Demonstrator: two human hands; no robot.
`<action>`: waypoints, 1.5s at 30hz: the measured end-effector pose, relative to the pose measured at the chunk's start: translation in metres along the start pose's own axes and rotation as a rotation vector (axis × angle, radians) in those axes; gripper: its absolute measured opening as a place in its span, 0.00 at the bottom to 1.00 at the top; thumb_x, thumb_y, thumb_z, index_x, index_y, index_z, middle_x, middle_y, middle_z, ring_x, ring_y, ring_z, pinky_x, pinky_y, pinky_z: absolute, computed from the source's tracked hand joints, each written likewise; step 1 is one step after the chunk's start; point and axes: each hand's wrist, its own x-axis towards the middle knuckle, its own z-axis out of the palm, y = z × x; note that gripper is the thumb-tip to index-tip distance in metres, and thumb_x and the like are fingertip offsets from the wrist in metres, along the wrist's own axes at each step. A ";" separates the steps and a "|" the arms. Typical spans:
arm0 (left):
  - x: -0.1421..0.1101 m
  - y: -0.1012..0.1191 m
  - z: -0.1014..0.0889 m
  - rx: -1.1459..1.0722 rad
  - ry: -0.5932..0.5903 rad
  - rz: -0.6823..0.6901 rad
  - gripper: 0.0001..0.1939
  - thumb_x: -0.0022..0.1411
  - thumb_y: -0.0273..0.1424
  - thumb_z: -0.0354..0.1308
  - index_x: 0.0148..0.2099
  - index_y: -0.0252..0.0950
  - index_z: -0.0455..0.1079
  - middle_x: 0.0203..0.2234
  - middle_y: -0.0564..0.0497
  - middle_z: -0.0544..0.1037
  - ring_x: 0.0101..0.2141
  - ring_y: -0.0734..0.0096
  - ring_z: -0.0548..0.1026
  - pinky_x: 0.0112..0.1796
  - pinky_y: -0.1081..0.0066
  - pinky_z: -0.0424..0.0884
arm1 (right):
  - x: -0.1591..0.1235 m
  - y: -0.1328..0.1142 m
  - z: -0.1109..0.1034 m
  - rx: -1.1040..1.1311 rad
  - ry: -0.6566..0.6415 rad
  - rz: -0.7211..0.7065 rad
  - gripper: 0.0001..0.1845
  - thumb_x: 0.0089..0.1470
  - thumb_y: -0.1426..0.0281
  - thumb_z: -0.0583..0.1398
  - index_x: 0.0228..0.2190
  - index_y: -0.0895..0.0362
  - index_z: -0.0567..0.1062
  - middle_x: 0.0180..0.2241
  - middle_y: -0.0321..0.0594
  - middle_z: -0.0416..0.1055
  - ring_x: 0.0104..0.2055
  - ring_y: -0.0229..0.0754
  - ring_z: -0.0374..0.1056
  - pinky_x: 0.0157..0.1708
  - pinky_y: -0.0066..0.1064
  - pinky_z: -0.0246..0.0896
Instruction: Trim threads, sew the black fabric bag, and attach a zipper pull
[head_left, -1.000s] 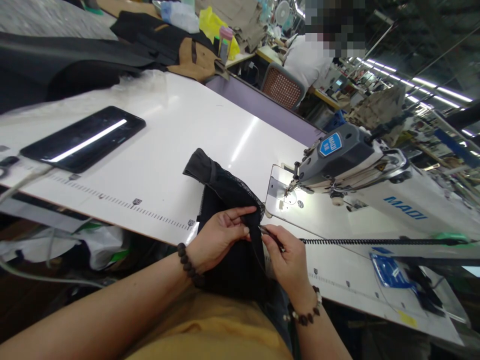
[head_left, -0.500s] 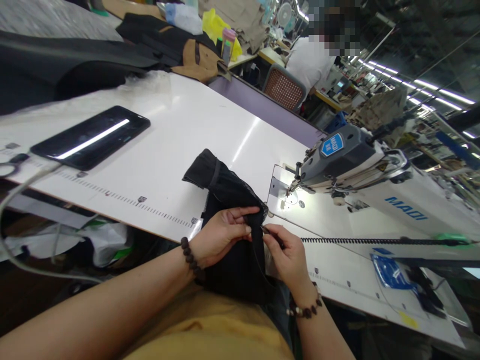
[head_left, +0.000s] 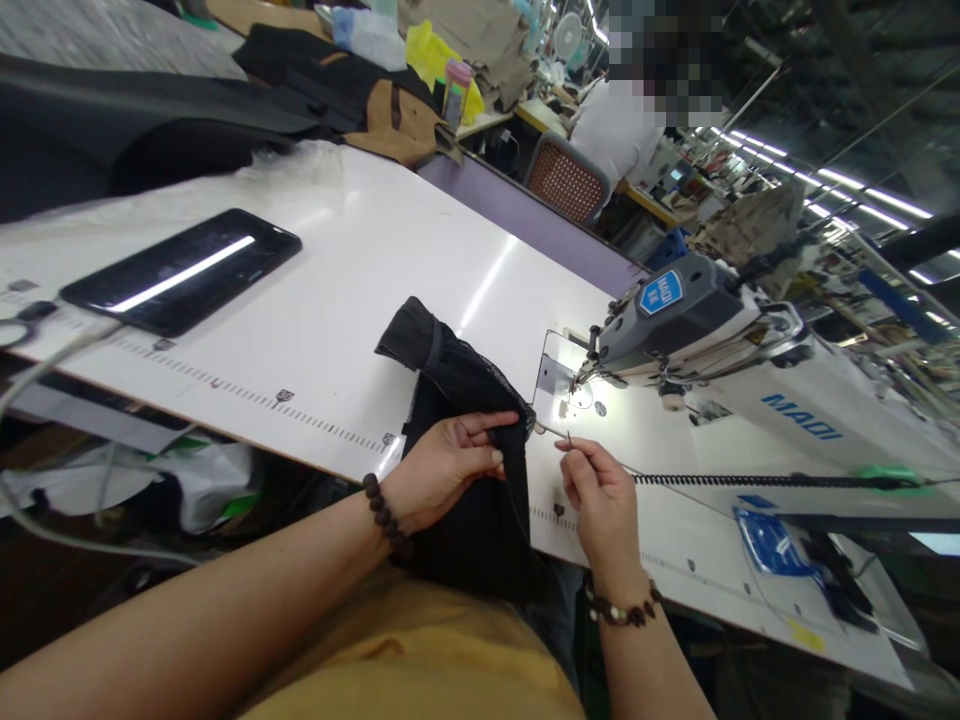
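Observation:
A black fabric piece (head_left: pixel 472 520) with a mesh edge and a folded band hangs over the table's front edge, partly on my lap. My left hand (head_left: pixel 450 465) pinches it near its right edge, the index finger stretched along the cloth. To the right, apart from the fabric, my right hand (head_left: pixel 604 495) is closed on a small dark tool (head_left: pixel 568 438) with a thin tip, apparently thread snips. Most of the tool is hidden in the fingers. A black coiled cord (head_left: pixel 720 480) runs from behind this hand to the right. The sewing machine's needle area (head_left: pixel 576 385) lies just beyond the hands.
The sewing machine (head_left: pixel 750 370) fills the right side of the white table (head_left: pixel 360 260). At left lie a dark phone (head_left: pixel 184 270) with a cable and a black fabric pile (head_left: pixel 187 110). A blue packet (head_left: pixel 772 545) rests at right. A person in white (head_left: pixel 615 130) sits beyond.
My right hand has moved right, away from the fabric's edge, with the small tool in its fingers. My left hand keeps its grip; the fabric's far end has shifted slightly right.

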 end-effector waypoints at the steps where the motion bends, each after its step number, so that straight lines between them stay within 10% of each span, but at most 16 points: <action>1: 0.000 0.000 0.000 0.002 -0.001 0.003 0.25 0.40 0.20 0.62 0.46 0.29 0.68 0.22 0.55 0.73 0.21 0.82 0.69 0.28 0.79 0.65 | 0.000 -0.001 -0.001 0.020 -0.014 0.031 0.16 0.54 0.60 0.55 0.36 0.59 0.73 0.16 0.30 0.60 0.15 0.32 0.53 0.14 0.24 0.49; 10: 0.004 -0.002 -0.001 0.230 -0.093 0.055 0.27 0.48 0.23 0.57 0.53 0.32 0.62 0.31 0.51 0.73 0.32 0.76 0.72 0.38 0.74 0.67 | -0.015 -0.017 -0.004 -0.051 -0.162 0.093 0.21 0.44 0.65 0.63 0.42 0.54 0.68 0.37 0.38 0.68 0.25 0.34 0.62 0.25 0.26 0.60; 16: 0.019 0.024 0.007 1.098 -0.271 0.308 0.27 0.52 0.16 0.47 0.55 0.34 0.58 0.48 0.45 0.69 0.46 0.69 0.69 0.50 0.65 0.62 | -0.004 -0.002 -0.006 -0.267 -0.047 0.085 0.10 0.50 0.67 0.56 0.38 0.54 0.67 0.31 0.38 0.71 0.33 0.42 0.68 0.34 0.33 0.61; 22: 0.057 0.043 0.012 1.815 -0.463 0.464 0.11 0.57 0.25 0.54 0.44 0.33 0.70 0.43 0.46 0.70 0.43 0.66 0.69 0.48 0.69 0.62 | 0.005 0.004 -0.012 -0.592 -0.027 -0.056 0.06 0.51 0.68 0.55 0.32 0.56 0.68 0.31 0.39 0.69 0.34 0.44 0.66 0.33 0.34 0.58; 29: 0.079 0.039 0.017 1.968 -0.374 0.413 0.10 0.52 0.35 0.60 0.36 0.37 0.71 0.35 0.52 0.69 0.32 0.69 0.71 0.32 0.73 0.64 | -0.010 0.000 -0.009 -0.788 -0.014 -0.129 0.14 0.58 0.68 0.47 0.42 0.60 0.65 0.36 0.45 0.67 0.36 0.46 0.65 0.33 0.34 0.58; 45: 0.086 0.040 0.009 1.848 -0.376 0.385 0.06 0.52 0.32 0.60 0.35 0.38 0.72 0.33 0.53 0.69 0.32 0.71 0.69 0.33 0.73 0.63 | -0.014 -0.002 0.002 -0.873 0.034 -0.169 0.13 0.59 0.71 0.47 0.40 0.59 0.68 0.33 0.44 0.67 0.33 0.45 0.65 0.29 0.32 0.55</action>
